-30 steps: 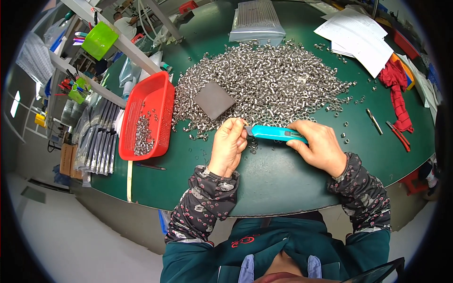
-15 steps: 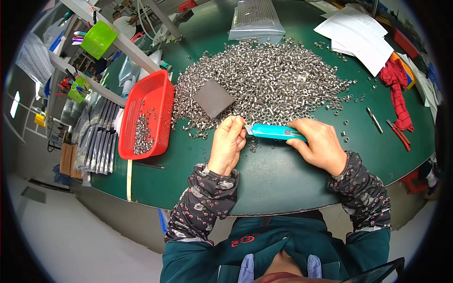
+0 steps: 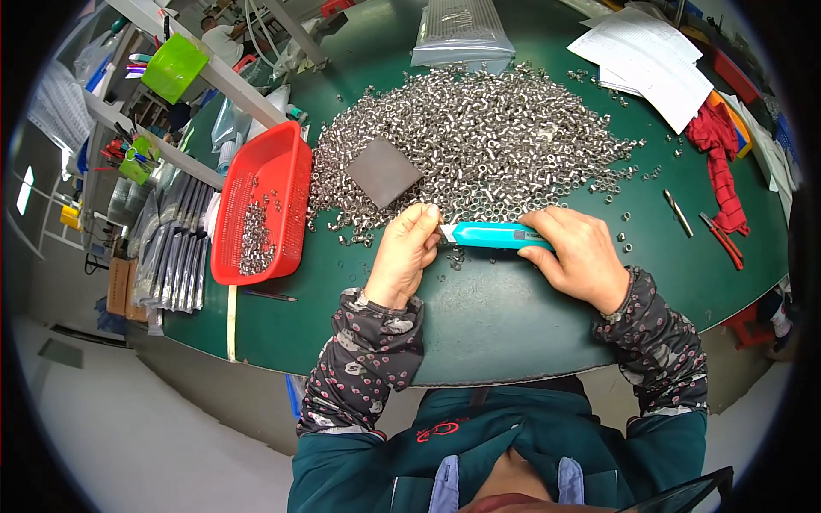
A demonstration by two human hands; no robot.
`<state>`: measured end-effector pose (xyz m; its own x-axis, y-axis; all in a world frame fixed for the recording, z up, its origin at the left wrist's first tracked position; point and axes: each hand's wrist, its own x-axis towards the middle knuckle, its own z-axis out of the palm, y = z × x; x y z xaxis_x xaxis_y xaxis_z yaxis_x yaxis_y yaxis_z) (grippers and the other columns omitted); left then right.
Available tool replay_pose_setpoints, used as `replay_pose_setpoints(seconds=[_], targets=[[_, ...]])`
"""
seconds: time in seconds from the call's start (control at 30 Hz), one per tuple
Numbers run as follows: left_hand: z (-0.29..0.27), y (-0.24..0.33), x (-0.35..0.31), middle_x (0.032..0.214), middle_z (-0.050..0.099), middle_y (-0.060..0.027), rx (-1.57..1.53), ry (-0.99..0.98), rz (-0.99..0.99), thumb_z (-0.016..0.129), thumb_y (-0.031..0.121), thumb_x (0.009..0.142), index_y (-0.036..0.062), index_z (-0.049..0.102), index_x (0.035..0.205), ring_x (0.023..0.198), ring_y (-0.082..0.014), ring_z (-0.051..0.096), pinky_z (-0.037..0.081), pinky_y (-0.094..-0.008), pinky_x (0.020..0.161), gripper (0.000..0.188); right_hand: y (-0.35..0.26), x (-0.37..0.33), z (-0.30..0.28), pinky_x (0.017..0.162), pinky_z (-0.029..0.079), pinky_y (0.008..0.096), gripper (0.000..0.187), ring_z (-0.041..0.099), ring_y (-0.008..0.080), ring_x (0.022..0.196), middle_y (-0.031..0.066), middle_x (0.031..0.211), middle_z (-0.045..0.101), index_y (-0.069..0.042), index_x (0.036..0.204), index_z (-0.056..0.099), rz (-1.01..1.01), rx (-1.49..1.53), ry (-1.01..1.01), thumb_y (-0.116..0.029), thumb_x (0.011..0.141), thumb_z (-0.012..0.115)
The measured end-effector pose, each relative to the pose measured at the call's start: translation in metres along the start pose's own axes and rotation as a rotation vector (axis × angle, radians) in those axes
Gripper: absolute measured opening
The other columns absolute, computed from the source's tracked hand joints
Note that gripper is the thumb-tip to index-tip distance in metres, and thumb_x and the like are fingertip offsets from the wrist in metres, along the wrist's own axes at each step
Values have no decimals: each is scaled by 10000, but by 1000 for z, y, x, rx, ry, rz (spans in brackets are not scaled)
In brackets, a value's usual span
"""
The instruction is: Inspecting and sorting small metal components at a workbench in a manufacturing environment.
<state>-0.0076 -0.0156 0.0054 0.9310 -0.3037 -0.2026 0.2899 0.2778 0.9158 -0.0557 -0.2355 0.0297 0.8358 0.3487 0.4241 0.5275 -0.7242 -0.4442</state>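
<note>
In my right hand (image 3: 581, 256) is a turquoise utility knife (image 3: 487, 235), level, with its blade pointing left. The thumb and fingers of my left hand (image 3: 404, 252) are pinched together right at the blade's tip. Whatever sits between those fingertips is too small and hidden to make out. Just beyond both hands spreads a large heap of small silvery metal rings and sleeves (image 3: 522, 128). A dark square block (image 3: 384, 173) rests on the heap's left front part, close to my left hand.
A red plastic basket (image 3: 297, 201) holding some metal pieces stands left. Bagged rods (image 3: 462, 34) lie at the back, papers (image 3: 641, 64) back right. A red cloth (image 3: 721, 162), red-handled pliers (image 3: 723, 241) and a metal bit (image 3: 678, 213) lie right; a pencil (image 3: 270, 295) lies near the basket.
My left hand has shifted slightly left and up, and the knife sits a touch higher. The whole view has moved a little; both grips look the same.
</note>
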Motion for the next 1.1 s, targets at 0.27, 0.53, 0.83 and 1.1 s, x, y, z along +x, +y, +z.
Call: replay_pose_setpoints(seconds=[0.27, 0.53, 0.83, 1.1], targets=[[-6, 10, 1, 555, 343, 44, 75, -111, -139, 468, 203, 847, 71, 477, 710, 445, -14, 249, 192, -139, 365, 190, 3, 3, -4, 536, 399, 346, 262, 504, 255, 608, 82, 667, 489, -54, 860, 529, -101, -79, 22, -154, 639, 629], [-8, 13, -2, 561, 374, 48, 79, -175, -243, 508, 203, 824, 65, 503, 718, 442, -8, 266, 194, -139, 361, 174, 2, 4, -10, 527, 388, 323, 268, 493, 208, 614, 45, 642, 451, -75, 831, 522, -186, -149, 46, -158, 611, 650], [-5, 14, -3, 558, 354, 67, 208, -255, -325, 511, 191, 821, 90, 468, 665, 437, 1, 244, 168, -141, 353, 190, 1, 4, -20, 531, 364, 309, 292, 463, 187, 619, 35, 643, 431, -74, 817, 517, -282, -300, 42, -180, 580, 651], [0, 15, -5, 572, 386, 69, 276, -251, -355, 502, 182, 824, 99, 468, 666, 442, 10, 244, 163, -141, 361, 182, 2, 7, -24, 529, 342, 283, 254, 447, 154, 613, 16, 624, 408, -81, 818, 526, -367, -402, 100, -174, 595, 606]])
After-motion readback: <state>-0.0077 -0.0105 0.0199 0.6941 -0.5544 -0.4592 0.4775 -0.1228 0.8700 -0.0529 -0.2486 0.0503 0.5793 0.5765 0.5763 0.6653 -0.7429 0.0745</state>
